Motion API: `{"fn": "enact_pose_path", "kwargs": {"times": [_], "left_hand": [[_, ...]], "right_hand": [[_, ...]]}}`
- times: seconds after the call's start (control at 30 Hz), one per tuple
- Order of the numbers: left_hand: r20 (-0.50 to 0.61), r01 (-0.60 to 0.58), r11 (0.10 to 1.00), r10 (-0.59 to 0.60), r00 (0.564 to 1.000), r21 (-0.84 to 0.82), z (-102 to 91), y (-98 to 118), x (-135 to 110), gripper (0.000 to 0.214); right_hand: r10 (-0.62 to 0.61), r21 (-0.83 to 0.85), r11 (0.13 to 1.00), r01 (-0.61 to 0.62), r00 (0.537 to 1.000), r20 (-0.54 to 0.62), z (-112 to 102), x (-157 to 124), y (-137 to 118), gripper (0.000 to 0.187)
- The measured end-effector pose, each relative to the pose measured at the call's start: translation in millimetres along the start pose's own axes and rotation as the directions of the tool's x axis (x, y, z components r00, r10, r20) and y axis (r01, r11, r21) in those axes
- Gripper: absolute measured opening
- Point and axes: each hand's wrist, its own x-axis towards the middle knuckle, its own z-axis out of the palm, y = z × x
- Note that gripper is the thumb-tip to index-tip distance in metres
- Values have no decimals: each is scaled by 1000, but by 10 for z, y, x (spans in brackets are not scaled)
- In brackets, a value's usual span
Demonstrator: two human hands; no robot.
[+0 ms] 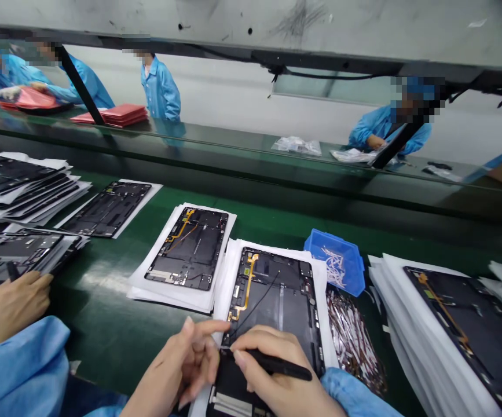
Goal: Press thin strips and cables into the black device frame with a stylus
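Observation:
An opened tablet chassis (277, 301) lies on white foam sheets in front of me, with an orange flex cable (245, 286) and a thin black wire across it. My right hand (277, 376) grips a black pen-like tool (277, 365), its tip pressed at the chassis's lower left edge. My left hand (181, 365) rests beside it, fingers touching the same edge near the tool tip. A second chassis (190, 249) lies on foam to the left.
A blue bin (337, 260) of small parts and a heap of shiny strips (350, 341) sit right of the chassis. Stacks of foam-separated chassis stand at right (450, 330) and far left (16, 185). A co-worker's hand (7, 307) rests at left. Several people in blue work behind the conveyor.

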Motion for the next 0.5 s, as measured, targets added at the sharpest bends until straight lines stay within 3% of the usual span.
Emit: {"fn": "enact_pose_path", "kwargs": {"times": [0.07,0.1,0.23,0.33,0.4,0.5], "left_hand": [[117,70,983,-50,992,-171,34,54,-43,76],[126,81,981,-59,990,-176,51,83,-73,74],[27,36,998,-37,999,50,96,142,-198,45],[18,23,990,-26,999,137,82,95,-219,47],[11,13,982,-15,1000,190,58,54,-194,55],[-6,13,941,-12,1000,338,41,47,-150,48]], "right_hand": [[-40,4,999,39,999,23,-2,-3,-3,19],[-41,-5,999,42,999,25,-6,-10,0,19],[-24,-80,997,19,997,-69,-69,-67,-5,28],[-102,-77,993,90,980,-168,-152,-83,-49,30],[-191,-85,980,181,973,-132,-185,-66,-77,25],[-259,-223,940,257,966,17,-162,-40,-71,27]]}}
